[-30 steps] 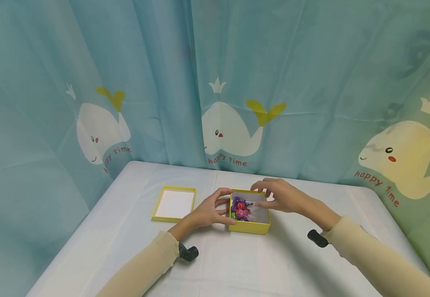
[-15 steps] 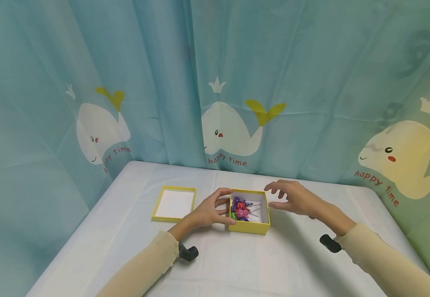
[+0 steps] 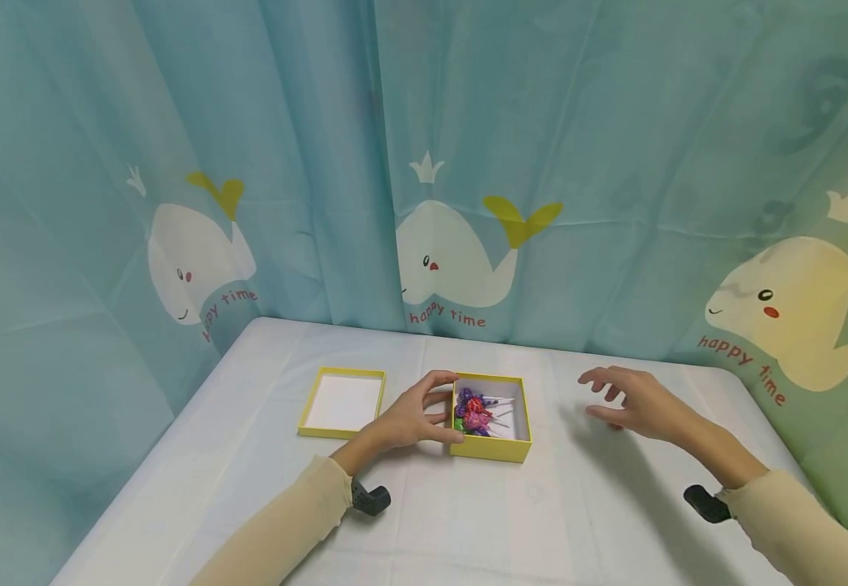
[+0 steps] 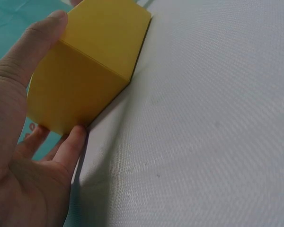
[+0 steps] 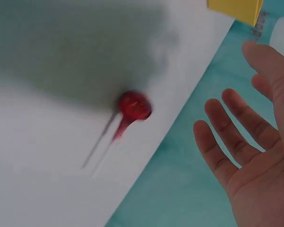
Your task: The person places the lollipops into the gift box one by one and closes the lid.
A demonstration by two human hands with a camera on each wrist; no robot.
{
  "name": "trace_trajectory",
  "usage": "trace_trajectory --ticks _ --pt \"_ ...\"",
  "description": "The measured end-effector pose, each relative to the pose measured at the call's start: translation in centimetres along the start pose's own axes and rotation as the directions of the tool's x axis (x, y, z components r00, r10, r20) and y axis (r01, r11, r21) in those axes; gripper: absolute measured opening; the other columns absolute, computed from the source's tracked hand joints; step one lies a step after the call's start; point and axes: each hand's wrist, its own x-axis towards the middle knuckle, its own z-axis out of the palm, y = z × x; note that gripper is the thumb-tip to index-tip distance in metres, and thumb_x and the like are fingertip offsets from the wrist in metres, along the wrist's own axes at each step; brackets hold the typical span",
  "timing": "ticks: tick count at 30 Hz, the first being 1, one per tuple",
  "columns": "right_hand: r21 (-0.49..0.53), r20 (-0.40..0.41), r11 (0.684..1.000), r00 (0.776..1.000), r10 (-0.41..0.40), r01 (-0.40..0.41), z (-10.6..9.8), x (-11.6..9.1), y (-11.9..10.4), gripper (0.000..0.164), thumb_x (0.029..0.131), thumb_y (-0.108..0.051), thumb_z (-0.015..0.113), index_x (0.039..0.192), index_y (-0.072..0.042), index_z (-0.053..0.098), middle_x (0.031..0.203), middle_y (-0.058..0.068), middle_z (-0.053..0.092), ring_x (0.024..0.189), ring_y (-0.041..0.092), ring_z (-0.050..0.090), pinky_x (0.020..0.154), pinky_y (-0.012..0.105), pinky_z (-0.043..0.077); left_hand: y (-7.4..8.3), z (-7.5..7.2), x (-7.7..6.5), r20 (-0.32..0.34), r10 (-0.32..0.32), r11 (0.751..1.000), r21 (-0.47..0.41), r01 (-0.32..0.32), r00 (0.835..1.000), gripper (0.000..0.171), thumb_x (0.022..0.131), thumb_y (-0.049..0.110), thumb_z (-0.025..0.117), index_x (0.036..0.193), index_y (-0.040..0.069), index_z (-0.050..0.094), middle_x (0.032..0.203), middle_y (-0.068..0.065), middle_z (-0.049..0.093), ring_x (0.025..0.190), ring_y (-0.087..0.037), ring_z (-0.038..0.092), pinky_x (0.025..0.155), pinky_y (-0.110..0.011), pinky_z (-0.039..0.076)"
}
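An uncovered yellow box [image 3: 493, 449] stands on the table with several wrapped lollipops [image 3: 476, 413] inside, their white sticks pointing right. My left hand [image 3: 411, 417] grips the box's left end, thumb at the near corner and fingertips at the far side; the left wrist view shows the thumb and fingers against the yellow walls [image 4: 80, 85]. To the right of the box, my right hand [image 3: 644, 404] hovers over the table with loosely bent fingers, holding nothing. A single red lollipop [image 5: 135, 105] lies on the table in the right wrist view; in the head view the hand mostly hides it.
Left of the box lies its shallow lid [image 3: 342, 400], white inside with a yellow rim. A white cloth covers the table [image 3: 431, 513]. Behind it hangs a blue curtain [image 3: 307, 163] with whale prints.
My right hand has drawn out of the box and moved right, away from the lollipops inside, with no lollipop in its fingers. The left hand and the box have stayed in place.
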Motion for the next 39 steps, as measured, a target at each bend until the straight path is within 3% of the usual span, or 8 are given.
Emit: trace_trajectory --ticks 4,9,16,27,39 --pt "-0.017 -0.039 1.0 0.999 -0.025 0.025 0.0 -1.4 1.2 0.041 0.081 -0.008 0.087 0.117 -0.013 0.069 0.1 0.001 0.07 0.08 0.015 0.066 0.062 0.031 0.056 -0.2 -0.1 0.0 -0.004 0.003 1.0 0.001 -0.003 1.0 0.094 0.079 0.006 0.09 0.155 0.009 0.034 0.163 -0.014 0.031 0.148 -0.033 0.037 0.111 -0.035 0.048" --pt "-0.021 -0.034 1.0 0.999 -0.011 0.01 0.2 -2.6 2.5 0.042 0.079 -0.01 0.088 0.116 -0.009 0.068 0.096 0.003 0.07 0.078 0.018 0.066 0.061 0.032 0.057 -0.6 -0.1 0.2 -0.003 0.006 1.0 -0.006 -0.006 1.0 0.095 0.078 0.006 0.09 0.155 0.009 0.035 0.163 -0.013 0.032 0.148 -0.031 0.037 0.111 -0.033 0.049" --pt "-0.048 -0.05 0.998 0.998 -0.036 0.034 1.0 -3.6 4.0 0.044 0.074 0.0 0.088 0.112 -0.006 0.069 0.091 0.001 0.069 0.075 0.016 0.065 0.063 0.034 0.058 -0.5 -0.1 0.3 -0.003 0.008 1.0 -0.011 -0.008 1.0 0.095 0.078 0.006 0.09 0.155 0.008 0.035 0.163 -0.013 0.032 0.148 -0.031 0.038 0.111 -0.034 0.049" --pt "0.002 0.088 0.993 0.989 0.118 -0.119 1.8 -3.7 4.4 0.036 0.079 -0.003 0.086 0.111 -0.004 0.07 0.091 -0.004 0.067 0.078 0.015 0.063 0.068 0.032 0.059 -0.2 -0.1 0.2 0.011 0.011 1.0 -0.011 -0.011 1.0 0.095 0.079 0.008 0.09 0.155 0.006 0.033 0.163 -0.014 0.031 0.148 -0.033 0.037 0.111 -0.035 0.048" --pt "-0.006 0.089 0.989 0.985 0.147 -0.147 2.5 -3.6 4.6 0.026 0.08 0.0 0.084 0.102 -0.008 0.072 0.084 -0.011 0.064 0.074 0.008 0.059 0.064 0.029 0.056 -0.3 -0.1 0.2 0.009 0.013 1.0 -0.018 -0.013 1.0 0.095 0.079 0.006 0.09 0.155 0.006 0.033 0.163 -0.015 0.03 0.148 -0.034 0.036 0.111 -0.035 0.048"
